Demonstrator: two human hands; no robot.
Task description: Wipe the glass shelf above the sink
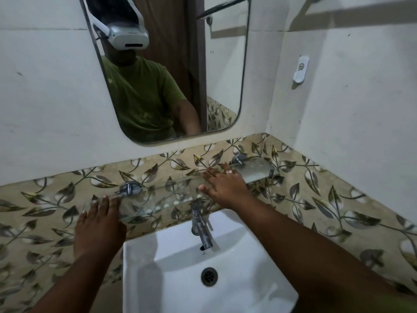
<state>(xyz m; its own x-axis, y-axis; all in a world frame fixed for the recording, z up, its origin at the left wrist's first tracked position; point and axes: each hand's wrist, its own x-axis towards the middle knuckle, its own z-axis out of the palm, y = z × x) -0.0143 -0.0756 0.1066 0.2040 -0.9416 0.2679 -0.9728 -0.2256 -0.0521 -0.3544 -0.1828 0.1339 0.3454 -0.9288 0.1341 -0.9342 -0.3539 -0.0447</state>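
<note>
A clear glass shelf (167, 193) runs across the leaf-patterned tile band above the white sink (180, 263), held by two chrome brackets (129, 188). My left hand (99, 224) lies flat on the shelf's left end, fingers spread, empty. Over the shelf's middle-right part my right hand (225, 187) rests palm down with its fingers apart and a ring on one finger; nothing is in it. No cloth is in view.
A chrome tap (202, 229) stands below the shelf at the sink's back edge. A mirror (171, 64) hangs above, showing a person in a green shirt. The right wall meets the shelf's far end; a small white holder (300, 69) is mounted there.
</note>
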